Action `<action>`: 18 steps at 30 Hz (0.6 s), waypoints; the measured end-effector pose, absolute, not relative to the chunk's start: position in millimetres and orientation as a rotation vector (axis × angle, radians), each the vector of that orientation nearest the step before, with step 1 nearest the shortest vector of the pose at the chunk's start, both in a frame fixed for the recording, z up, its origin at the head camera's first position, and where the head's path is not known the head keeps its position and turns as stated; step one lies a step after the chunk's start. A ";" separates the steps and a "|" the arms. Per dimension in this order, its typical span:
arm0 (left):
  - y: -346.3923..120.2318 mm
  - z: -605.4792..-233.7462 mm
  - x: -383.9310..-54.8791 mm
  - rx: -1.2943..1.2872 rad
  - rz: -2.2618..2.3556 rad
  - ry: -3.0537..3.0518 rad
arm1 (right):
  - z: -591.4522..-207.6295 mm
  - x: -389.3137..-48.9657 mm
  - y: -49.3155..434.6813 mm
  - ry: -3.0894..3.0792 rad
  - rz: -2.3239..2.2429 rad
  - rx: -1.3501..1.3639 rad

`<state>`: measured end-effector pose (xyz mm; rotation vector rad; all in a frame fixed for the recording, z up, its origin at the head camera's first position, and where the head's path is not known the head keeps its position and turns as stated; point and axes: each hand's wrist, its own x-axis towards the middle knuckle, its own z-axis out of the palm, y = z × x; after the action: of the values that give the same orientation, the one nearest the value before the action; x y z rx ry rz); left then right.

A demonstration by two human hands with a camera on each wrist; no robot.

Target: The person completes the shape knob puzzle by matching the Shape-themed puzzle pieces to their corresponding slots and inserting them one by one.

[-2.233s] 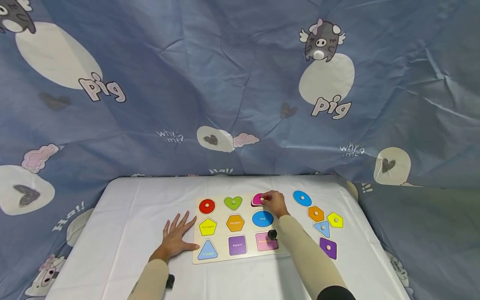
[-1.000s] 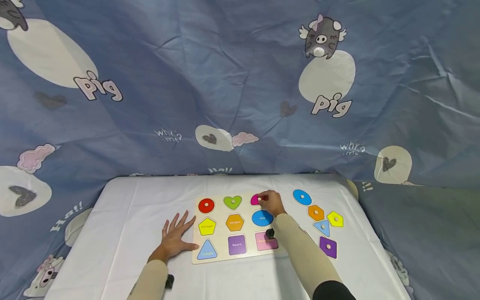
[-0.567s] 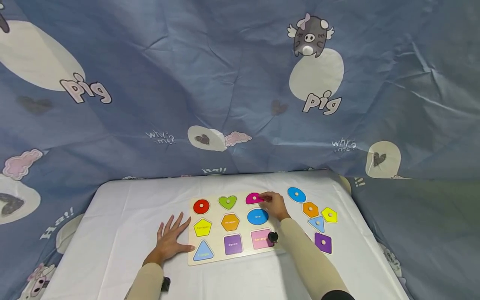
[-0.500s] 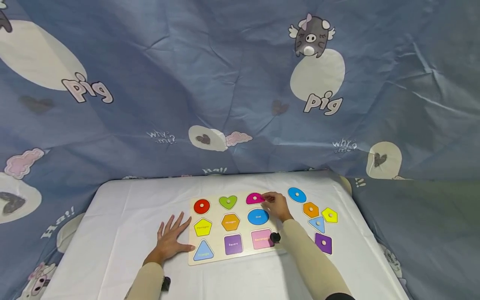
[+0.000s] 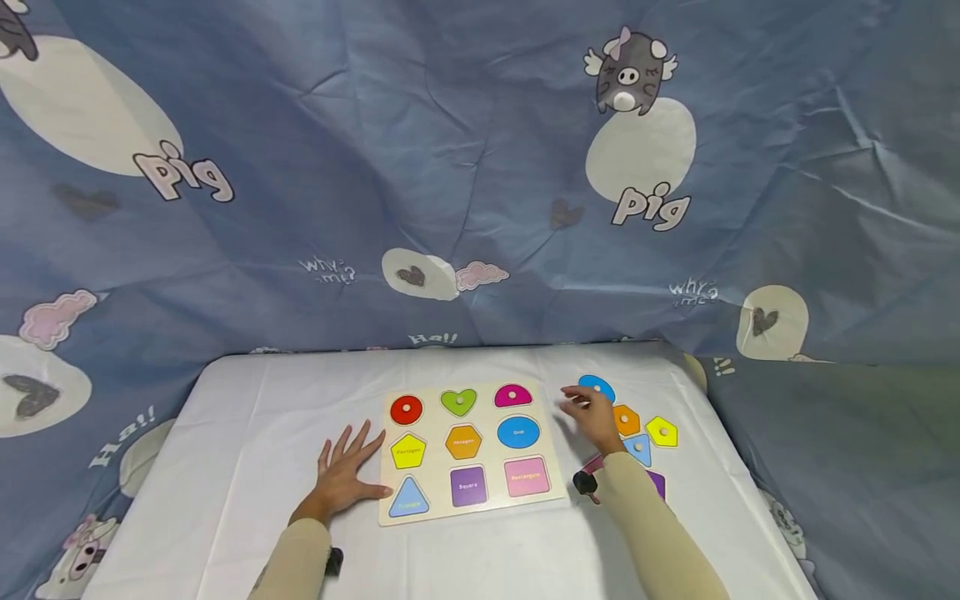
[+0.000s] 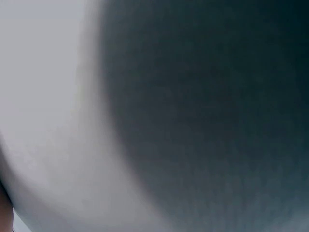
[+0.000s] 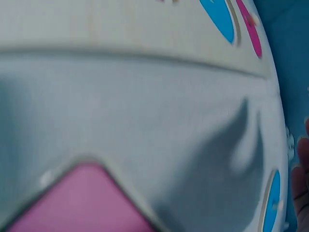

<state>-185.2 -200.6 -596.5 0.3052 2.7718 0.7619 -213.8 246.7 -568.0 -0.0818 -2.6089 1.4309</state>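
Observation:
A wooden shape puzzle board (image 5: pixel 496 490) lies on the white-covered table. Its top row holds a red circle (image 5: pixel 406 410), a green heart (image 5: pixel 458 402) and a magenta semicircle (image 5: pixel 513 397), all knobbed. Printed shapes show in the two rows below. My left hand (image 5: pixel 341 479) rests with fingers spread at the board's left edge, thumb on the border. Right of the board, my right hand (image 5: pixel 597 422) is empty, fingers loosely bent, close to the blue oval piece (image 5: pixel 597 384) and partly covering it. The left wrist view is mostly blurred pale and dark surfaces.
Right of the board lie an orange hexagon (image 5: pixel 628 422), a yellow pentagon (image 5: pixel 663 432), a light blue triangle (image 5: pixel 640 450) and a purple square (image 5: pixel 657 481). A pink piece (image 7: pixel 82 205) sits below my right wrist. Blue pig-print cloth (image 5: pixel 450 167) hangs behind the table.
My right hand pressed the magenta semicircle down into the board, let go of its knob and moved right toward the loose pieces. The left hand has stayed at the board's edge.

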 end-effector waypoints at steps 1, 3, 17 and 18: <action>-200.3 -596.2 -185.2 0.307 0.763 2.773 | -567.9 -211.3 251.2 -2.594 1.440 -0.099; -198.9 -595.3 -184.7 0.313 0.764 2.768 | -568.3 -206.0 261.2 -2.567 1.458 -0.135; -201.0 -595.3 -183.8 0.301 0.773 2.773 | -572.3 -177.9 313.7 -2.421 1.469 -0.416; -201.1 -595.0 -184.1 0.302 0.774 2.772 | -572.9 -175.2 317.2 -2.408 1.459 -0.440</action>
<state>-184.1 -201.1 -595.0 0.3023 2.7721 0.7736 -175.2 317.2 -572.9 -0.4404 -2.4078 1.4591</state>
